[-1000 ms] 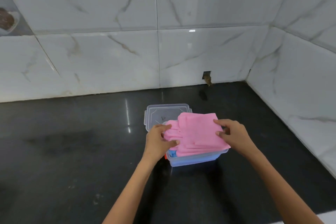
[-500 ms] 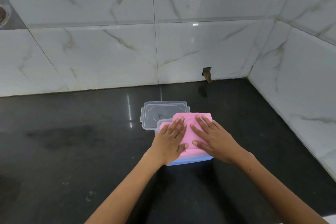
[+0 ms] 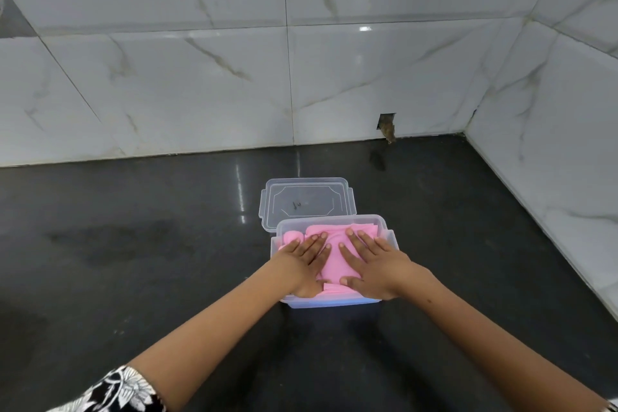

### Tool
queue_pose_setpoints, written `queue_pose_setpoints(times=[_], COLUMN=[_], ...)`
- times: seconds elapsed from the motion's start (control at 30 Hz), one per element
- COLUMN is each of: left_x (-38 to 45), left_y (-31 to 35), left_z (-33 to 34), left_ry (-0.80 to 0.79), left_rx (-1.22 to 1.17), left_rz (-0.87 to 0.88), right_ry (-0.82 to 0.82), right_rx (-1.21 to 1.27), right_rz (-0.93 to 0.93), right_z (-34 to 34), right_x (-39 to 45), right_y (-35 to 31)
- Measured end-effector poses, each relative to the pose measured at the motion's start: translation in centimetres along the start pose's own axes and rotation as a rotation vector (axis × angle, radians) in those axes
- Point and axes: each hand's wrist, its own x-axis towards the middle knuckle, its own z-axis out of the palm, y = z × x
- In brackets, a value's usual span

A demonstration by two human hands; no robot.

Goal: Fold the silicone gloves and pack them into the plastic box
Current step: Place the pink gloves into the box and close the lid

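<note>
— What sort of place was shown?

— A home kitchen corner was suggested: a polished black stone counter (image 3: pixel 133 261) was backed on two sides by glossy white marble-look wall tiles (image 3: pixel 167 84).

— Anything else?

— A clear plastic food box (image 3: pixel 388 237) was set on it.

A glossy black counter (image 3: pixel 133 261) carries the clear plastic box (image 3: pixel 334 304), its lid (image 3: pixel 306 199) touching just behind.

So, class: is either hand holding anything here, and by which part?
Nothing is gripped. The left hand and right hand press flat on top of the pink gloves in the box.
</note>
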Motion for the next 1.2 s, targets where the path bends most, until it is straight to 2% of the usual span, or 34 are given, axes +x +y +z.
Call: queue_pose_setpoints(times=[0.2, 0.3, 0.5, 0.63, 0.77, 0.9, 1.0, 1.1, 1.2], left_x=[1.4, 1.7, 0.6, -1.3, -3.8, -5.8, -5.2, -3.1, -0.6], left_y=[0.3, 0.5, 0.6, 0.6, -0.1, -3.4, -6.5, -7.9, -8.3], left_z=[0.2, 0.6, 0.0, -0.7, -1.8, -2.9, -2.2, -0.6, 1.1], left_ry=[-0.053, -0.039, -0.021, 0.067, 0.164, 0.344, 0.494, 0.590, 0.634], left_rx=[-0.005, 0.010, 0.016, 0.033, 0.065, -0.191, -0.505, -0.897, -1.055], left_rz=[-0.041, -0.063, -0.044, 0.018, 0.074, 0.114, -0.019, -0.204, -0.363], right_ry=[-0.179, -0.195, -0.059, 0.002, 0.151, 0.431, 0.629, 0.590, 0.419], right_rx=[-0.013, -0.004, 0.054, 0.083, 0.306, 0.629, 0.828, 0.907, 1.066], right_rz=[0.037, 0.051, 0.055, 0.021, -0.027, -0.040, 0.106, 0.241, 0.290], right_z=[-1.5, -2.0, -1.0, -1.4, -3.0, -5.1, -5.7, -5.5, -5.1], right_x=[1.1, 1.4, 0.7, -0.6, -3.2, -5.0, -3.1, 0.2, 3.5], right_y=[-0.9, -1.4, -1.6, -1.4, 0.1, 3.7, 5.7, 6.5, 6.7])
